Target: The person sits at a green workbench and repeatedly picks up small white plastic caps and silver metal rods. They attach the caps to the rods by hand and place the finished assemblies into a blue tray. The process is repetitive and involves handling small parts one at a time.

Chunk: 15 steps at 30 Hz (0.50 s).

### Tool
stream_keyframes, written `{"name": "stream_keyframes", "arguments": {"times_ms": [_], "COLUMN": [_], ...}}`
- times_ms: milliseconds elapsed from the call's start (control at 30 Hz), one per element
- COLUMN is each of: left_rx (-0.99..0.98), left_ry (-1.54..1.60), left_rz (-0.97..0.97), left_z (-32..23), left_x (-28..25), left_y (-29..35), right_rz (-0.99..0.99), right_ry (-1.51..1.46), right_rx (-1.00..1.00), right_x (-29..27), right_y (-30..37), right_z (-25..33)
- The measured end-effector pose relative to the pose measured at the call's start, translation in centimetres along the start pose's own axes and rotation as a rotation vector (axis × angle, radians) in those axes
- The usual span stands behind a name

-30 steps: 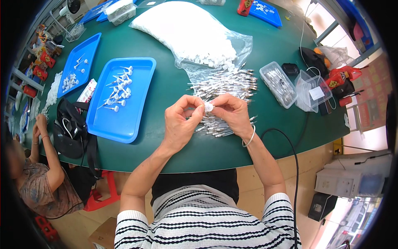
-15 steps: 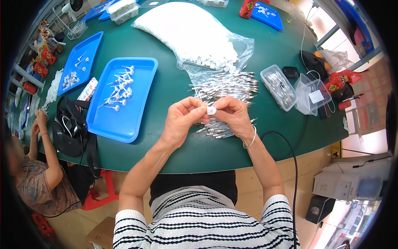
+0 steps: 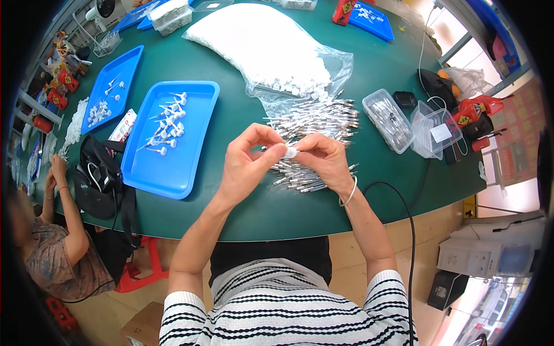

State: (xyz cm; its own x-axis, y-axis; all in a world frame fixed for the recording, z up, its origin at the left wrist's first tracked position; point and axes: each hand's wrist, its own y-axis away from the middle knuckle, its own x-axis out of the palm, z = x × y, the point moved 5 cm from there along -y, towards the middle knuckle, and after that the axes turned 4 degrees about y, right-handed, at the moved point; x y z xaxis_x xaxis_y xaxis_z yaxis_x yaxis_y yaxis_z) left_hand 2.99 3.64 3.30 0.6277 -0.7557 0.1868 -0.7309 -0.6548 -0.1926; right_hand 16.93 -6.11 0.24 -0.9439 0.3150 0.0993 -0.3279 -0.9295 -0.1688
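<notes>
Between my two hands is a small white plastic cap [image 3: 290, 153]. My left hand [image 3: 249, 166] pinches it from one side with thumb and forefinger. From the other side the fingertips of my right hand [image 3: 324, 161] are closed on it; whether they also hold a metal rod is hidden. Just beyond and under my hands lies a loose heap of thin metal rods [image 3: 323, 122]. A large transparent bag [image 3: 259, 49] spills white caps [image 3: 300, 83] behind the heap. To the left, a blue tray [image 3: 173, 181] holds several white caps with rods fitted in them.
Right of the heap stands a plastic box of rods [image 3: 388, 121], beside an open transparent container [image 3: 437, 135]. A second blue tray [image 3: 124, 72] and a black bag [image 3: 95, 179] lie left. A co-worker's hands [image 3: 56, 173] work at the left edge. A black cable [image 3: 411, 242] hangs near my right arm.
The white cap has turned and tipped between my fingertips. My left hand has shifted slightly left and away from me, while my right hand stays nearly in place.
</notes>
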Motion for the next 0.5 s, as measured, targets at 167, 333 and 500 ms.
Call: {"name": "stream_keyframes", "arguments": {"times_ms": [167, 333, 500], "left_rx": [0.102, 0.019, -0.096], "left_ry": [-0.207, -0.193, -0.018], "left_rz": [0.005, 0.017, 0.051], "left_z": [-0.5, -0.2, 0.9], "left_x": [0.8, 0.5, -0.2], "left_y": [0.2, 0.3, 0.1], "right_rz": [0.008, 0.006, 0.002], "right_ry": [0.082, 0.128, 0.118], "right_rx": [-0.048, -0.064, -0.060], "right_x": [0.3, 0.3, 0.4], "right_y": [-0.1, 0.0, 0.0], "right_z": [0.3, 0.4, 0.6]}}
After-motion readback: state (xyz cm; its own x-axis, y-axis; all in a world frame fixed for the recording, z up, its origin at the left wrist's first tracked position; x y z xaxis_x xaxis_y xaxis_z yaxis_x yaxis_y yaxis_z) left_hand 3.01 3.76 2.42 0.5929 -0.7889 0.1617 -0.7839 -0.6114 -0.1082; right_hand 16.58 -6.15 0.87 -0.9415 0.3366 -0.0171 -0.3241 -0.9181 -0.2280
